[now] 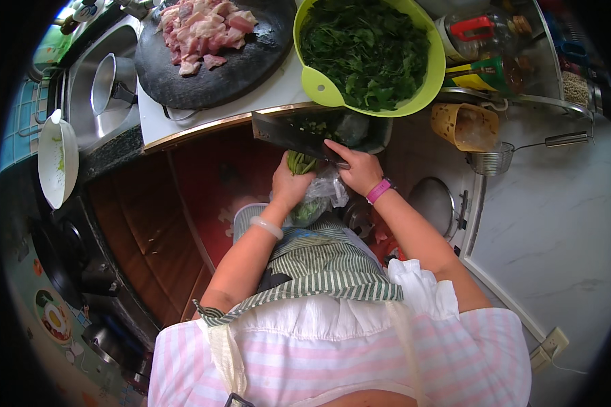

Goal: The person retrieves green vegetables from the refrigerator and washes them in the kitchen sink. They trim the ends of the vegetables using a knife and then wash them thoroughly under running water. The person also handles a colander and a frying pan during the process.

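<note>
A bunch of green vegetable stalks (300,163) is gripped in my left hand (290,182). My right hand (360,168) holds a cleaver (290,136) by its handle, with the index finger laid along the blade. The wide blade lies just beyond the ends of the stalks. Behind it, a dark bin (382,133) contains green scraps and clear plastic, partly hidden by the blade and the counter. Below my hands a clear plastic bag (322,196) with something green inside rests near my lap.
Cut raw meat (203,30) is piled on a round dark chopping board (155,76). Beside it, a lime-green colander (322,89) is full of leafy greens (366,51). A metal pot (104,84) sits in the sink (84,104) at left. Bottles (489,74) and a wire strainer (491,162) are at right.
</note>
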{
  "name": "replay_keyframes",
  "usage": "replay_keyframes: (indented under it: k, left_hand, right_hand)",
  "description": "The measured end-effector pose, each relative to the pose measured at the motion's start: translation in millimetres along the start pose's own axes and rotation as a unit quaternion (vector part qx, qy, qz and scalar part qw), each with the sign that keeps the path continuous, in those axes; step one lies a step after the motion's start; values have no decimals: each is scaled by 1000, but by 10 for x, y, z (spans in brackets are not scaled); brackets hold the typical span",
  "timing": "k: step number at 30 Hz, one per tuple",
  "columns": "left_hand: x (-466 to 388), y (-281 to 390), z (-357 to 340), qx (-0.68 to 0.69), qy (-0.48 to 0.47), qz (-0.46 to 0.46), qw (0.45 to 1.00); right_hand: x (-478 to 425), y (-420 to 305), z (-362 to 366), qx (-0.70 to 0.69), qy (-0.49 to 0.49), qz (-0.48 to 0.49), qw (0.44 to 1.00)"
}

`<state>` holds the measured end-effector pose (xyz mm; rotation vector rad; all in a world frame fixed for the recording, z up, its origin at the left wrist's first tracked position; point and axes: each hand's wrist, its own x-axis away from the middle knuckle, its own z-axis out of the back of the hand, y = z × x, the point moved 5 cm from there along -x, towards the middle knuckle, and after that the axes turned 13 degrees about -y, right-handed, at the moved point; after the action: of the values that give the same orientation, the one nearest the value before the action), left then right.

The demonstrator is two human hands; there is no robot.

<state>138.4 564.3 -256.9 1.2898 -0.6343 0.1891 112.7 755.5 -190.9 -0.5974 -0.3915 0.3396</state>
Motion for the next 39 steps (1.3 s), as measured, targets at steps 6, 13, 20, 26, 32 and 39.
replay_keyframes:
  k: [6, 13, 20, 26, 32, 39]
  left_hand:
    - [-74, -139, 5, 150, -69, -39, 985]
    - [67, 147, 78, 247, -171, -4, 954]
    - [74, 156, 94, 281, -190, 35, 940]
    - [31, 18, 59, 274, -211, 81, 935]
    - [124, 158, -127, 165, -220, 4, 961]
    - [198, 302, 142, 268, -219, 39, 937]
  right_hand:
    - [420, -27, 377, -65, 30, -22, 997]
    - [1018, 13, 576, -90, 48, -88, 991]
    - [1028, -261, 501, -51, 23, -74, 996]
    - [742, -227, 314, 60, -4, -61, 996]
    - [291, -366, 292, 63, 10, -92, 994]
    - [655, -194, 512, -46, 24, -146, 988]
